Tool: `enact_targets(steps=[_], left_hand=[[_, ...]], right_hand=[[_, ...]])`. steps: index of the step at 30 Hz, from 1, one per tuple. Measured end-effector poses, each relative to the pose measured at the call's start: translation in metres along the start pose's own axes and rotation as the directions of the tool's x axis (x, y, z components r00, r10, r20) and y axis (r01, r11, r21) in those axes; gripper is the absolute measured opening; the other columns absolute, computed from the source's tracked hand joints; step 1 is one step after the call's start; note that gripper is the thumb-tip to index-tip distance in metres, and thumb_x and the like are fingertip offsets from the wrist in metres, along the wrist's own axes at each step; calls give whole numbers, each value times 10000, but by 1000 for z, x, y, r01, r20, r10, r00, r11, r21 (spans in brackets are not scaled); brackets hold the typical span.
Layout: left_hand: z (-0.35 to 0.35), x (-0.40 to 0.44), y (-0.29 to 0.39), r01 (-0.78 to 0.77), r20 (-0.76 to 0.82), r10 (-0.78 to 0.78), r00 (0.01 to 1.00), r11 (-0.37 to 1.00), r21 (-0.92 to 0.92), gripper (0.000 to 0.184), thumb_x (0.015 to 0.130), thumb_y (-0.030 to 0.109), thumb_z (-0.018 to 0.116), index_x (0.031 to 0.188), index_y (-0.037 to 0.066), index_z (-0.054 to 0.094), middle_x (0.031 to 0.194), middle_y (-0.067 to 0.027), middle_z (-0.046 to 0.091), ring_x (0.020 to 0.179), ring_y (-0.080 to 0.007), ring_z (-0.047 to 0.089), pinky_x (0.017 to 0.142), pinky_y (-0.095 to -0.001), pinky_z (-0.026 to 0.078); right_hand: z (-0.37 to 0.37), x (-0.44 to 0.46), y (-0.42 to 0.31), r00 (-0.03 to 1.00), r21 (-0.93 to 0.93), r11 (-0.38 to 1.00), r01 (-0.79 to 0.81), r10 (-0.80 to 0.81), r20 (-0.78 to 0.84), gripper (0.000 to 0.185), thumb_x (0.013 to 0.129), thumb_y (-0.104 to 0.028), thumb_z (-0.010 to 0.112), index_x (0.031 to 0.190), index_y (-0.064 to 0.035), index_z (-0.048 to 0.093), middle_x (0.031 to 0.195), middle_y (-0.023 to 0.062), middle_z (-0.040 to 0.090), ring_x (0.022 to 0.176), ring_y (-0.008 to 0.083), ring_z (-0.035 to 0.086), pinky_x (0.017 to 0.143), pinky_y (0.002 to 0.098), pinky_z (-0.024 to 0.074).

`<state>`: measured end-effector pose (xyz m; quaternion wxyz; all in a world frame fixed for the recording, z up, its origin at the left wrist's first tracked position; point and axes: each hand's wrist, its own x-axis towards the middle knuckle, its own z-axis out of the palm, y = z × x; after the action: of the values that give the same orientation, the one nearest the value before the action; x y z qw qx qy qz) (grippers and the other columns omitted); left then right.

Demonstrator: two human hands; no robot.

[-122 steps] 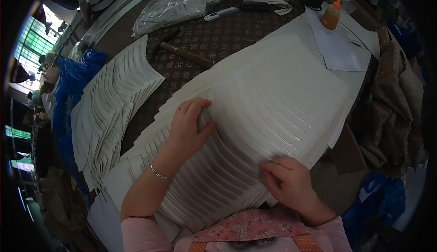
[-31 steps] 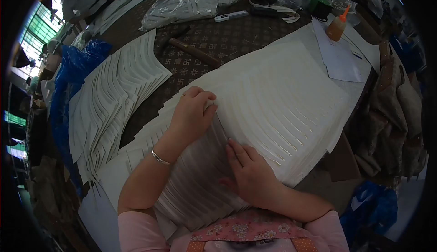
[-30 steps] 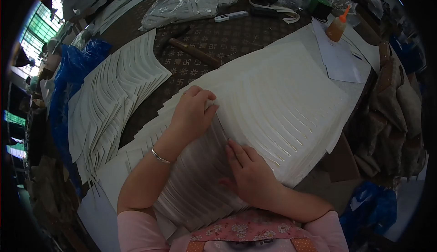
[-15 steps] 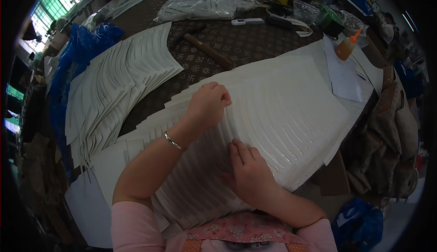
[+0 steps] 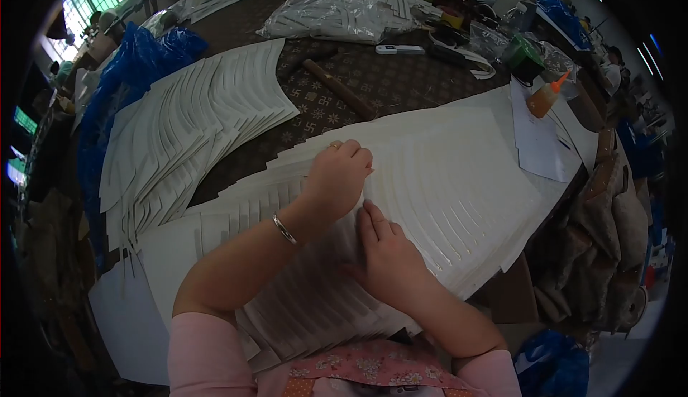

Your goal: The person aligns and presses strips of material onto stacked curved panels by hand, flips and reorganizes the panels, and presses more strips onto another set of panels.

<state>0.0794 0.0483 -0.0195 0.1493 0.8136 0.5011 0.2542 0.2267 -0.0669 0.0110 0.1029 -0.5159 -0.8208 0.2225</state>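
A broad fan of overlapping pale sheets (image 5: 437, 153) spreads over the table, with shiny wet-looking lines along its right part. My left hand (image 5: 341, 175), with a ring and a silver bracelet, rests near the fan's upper middle; its fingers are curled together at a sheet edge, and what they pinch is too small to tell. My right hand (image 5: 390, 254) lies lower on the fan, fingers extended along a curved edge, the thumb apart. Left of the fan is a second stack of curved pale pieces (image 5: 208, 110).
A hammer with a wooden handle (image 5: 340, 90) lies behind the fan. Farther back are a plastic bag of strips (image 5: 344, 11) and a white cutter (image 5: 400, 50). An orange-tipped bottle (image 5: 545, 97) stands at right on white paper (image 5: 537, 142). Blue plastic (image 5: 118, 89) hangs left.
The view has swung, shifting the table's contents. My left hand has moved down along the edge, nearer my right hand, and its fingers have closed together. My right hand has come inward from the fan's lower right.
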Motion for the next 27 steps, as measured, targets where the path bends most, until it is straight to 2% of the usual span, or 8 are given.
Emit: enact_targets(steps=[2,8,14,17,21,23,25,27], left_hand=[[-1,-11,1,-196,-1,198,980,973,120,188,835,159,706,981,56,646,1069,-77,623,1053,-306,583,899,-407,479],[-13,-35,11,-250,15,259,966,915,315,341,848,275,709,1116,69,667,1208,-29,622,1355,-278,439,1056,-454,344],[-22,-17,27,-170,295,51,954,903,394,366,833,350,729,1069,76,677,1227,-24,622,1391,-309,399,1075,-461,303],[-20,-14,32,-90,296,-23,955,927,363,355,826,345,736,1050,75,682,1246,-48,613,1388,-326,395,1068,-476,316],[-23,-39,12,-63,1,65,998,956,286,331,835,333,732,1034,75,670,1239,-94,606,1353,-314,434,1044,-467,352],[-47,-56,3,16,-71,-15,997,1000,5,311,830,291,741,1021,63,651,1228,-130,597,1219,-308,552,977,-441,433],[-95,-82,-24,38,-215,-46,976,998,-41,280,835,230,735,1016,45,628,1146,-151,616,984,-290,645,852,-402,509],[-136,-116,-66,325,-331,-341,880,940,-103,243,854,183,687,1054,62,621,1088,-134,630,920,-339,648,779,-422,523]], right_hand=[[1,0,0,999,-28,1000,-5,6,33,956,765,-363,793,1446,113,321,1507,272,350,1151,439,546,971,449,491],[-3,-9,-1,999,-80,996,36,-36,0,974,730,-392,812,1432,110,361,1470,274,421,1014,395,590,895,432,512],[-13,-54,-4,995,-114,990,86,-92,-45,797,752,-387,793,1338,70,508,1323,229,584,951,365,595,836,425,495],[-28,-80,-4,997,-160,984,73,-76,-13,728,759,-363,791,1312,44,549,1254,206,624,946,370,588,835,421,485],[-46,-104,-20,991,98,992,-79,89,-102,533,793,-179,733,1273,4,591,1120,181,643,966,344,565,907,417,451],[-37,-99,-13,993,112,993,-29,42,-113,530,792,-175,731,1271,5,592,1120,181,643,969,343,566,906,416,452],[-32,-100,-4,987,140,990,-11,33,-158,523,791,-165,726,1267,7,593,1120,180,642,976,341,567,906,413,452],[-26,-102,9,977,172,985,-4,41,-211,516,790,-155,722,1263,9,594,1120,178,640,982,338,568,906,411,453]])
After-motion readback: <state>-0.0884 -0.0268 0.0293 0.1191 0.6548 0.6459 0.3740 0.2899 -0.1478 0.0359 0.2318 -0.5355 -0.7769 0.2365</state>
